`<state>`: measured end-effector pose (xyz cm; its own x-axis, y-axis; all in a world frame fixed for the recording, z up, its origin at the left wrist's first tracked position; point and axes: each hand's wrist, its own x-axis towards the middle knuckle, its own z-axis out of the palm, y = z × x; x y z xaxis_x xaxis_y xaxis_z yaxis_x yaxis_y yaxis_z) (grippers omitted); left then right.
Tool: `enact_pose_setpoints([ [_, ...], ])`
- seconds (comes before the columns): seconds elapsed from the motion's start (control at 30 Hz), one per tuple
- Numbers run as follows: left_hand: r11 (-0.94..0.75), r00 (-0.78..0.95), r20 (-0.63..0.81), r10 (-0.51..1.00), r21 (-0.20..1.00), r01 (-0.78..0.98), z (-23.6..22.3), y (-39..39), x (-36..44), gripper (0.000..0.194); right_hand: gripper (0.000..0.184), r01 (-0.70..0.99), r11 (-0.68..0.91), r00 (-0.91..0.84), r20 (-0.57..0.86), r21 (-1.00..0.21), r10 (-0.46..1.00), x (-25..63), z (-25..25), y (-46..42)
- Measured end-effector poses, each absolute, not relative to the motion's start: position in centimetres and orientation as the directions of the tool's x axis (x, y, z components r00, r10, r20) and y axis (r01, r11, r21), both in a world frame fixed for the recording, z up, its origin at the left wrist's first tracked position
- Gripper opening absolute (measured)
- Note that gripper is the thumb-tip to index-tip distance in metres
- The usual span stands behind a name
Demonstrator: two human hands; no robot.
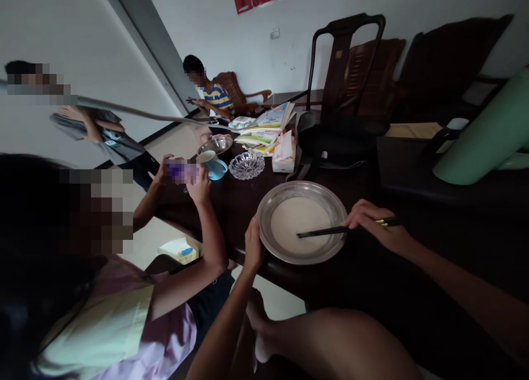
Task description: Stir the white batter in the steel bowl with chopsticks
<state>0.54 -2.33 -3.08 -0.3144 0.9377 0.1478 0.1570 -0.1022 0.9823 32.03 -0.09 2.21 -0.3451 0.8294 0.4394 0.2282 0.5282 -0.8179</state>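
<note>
A wide metal bowl [264,239] stands on the dark table in front of me, with a pale, creamy liquid [300,217] in it. My left hand [253,243] grips the bowl's left rim, fingers against its side. In my right hand [374,223], closed around them, are black chopsticks [320,233] with gold bands near the upper end. Their tips reach into the liquid near the bowl's middle, slanting down from the right rim.
Behind the bowl are a glass dish [247,166], a blue mug [215,166], a metal plate [215,144], a tissue pack [284,153], books [268,129] and a black bag [339,145]. A green bottle [479,137] is at right. A person at left holds a purple phone-like object [181,171]; two others are farther back.
</note>
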Motion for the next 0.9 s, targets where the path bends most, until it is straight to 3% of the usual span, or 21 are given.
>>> enact_pose_setpoints([
  [0.1,-0.101,-0.314,0.155,0.937,0.978,0.18,-3.0,-2.4,0.5,0.054,0.027,0.296,0.554,-0.352,0.45,-0.778,0.821,31.9,2.0,0.1],
  [0.23,-0.097,-0.324,0.155,0.933,0.977,0.188,-2.9,-2.4,0.5,0.053,0.042,0.265,0.517,-0.173,0.487,-0.814,0.856,32.6,2.0,0.2],
  [0.33,-0.104,-0.307,0.154,0.939,0.98,0.171,-3.0,-2.4,0.5,0.053,0.044,0.203,0.545,-0.264,0.49,-0.814,0.83,32.4,2.1,0.0],
  [0.43,-0.095,-0.318,0.143,0.937,0.982,0.16,-3.1,-2.3,0.5,0.052,0.029,0.245,0.587,-0.408,0.468,-0.771,0.784,31.8,2.2,-0.2],
  [0.5,-0.089,-0.331,0.141,0.933,0.982,0.168,-3.2,-2.3,0.5,0.052,0.026,0.28,0.583,-0.374,0.473,-0.762,0.798,31.9,2.3,-0.1],
  [0.6,-0.083,-0.338,0.144,0.93,0.979,0.187,-3.2,-2.2,0.5,0.052,0.041,0.249,0.545,-0.217,0.502,-0.801,0.837,32.4,2.2,0.0],
  [0.67,-0.073,-0.339,0.135,0.931,0.979,0.191,-3.1,-2.2,0.5,0.054,0.046,0.204,0.55,-0.225,0.508,-0.81,0.832,32.5,2.0,0.0],
  [0.8,-0.087,-0.341,0.148,0.928,0.978,0.188,-2.9,-2.1,0.5,0.053,0.028,0.214,0.617,-0.443,0.488,-0.757,0.752,31.7,1.6,-0.1],
  [0.9,-0.078,-0.349,0.133,0.928,0.983,0.167,-3.0,-2.1,0.5,0.052,0.022,0.283,0.625,-0.4,0.503,-0.727,0.766,31.7,1.8,0.1],
])
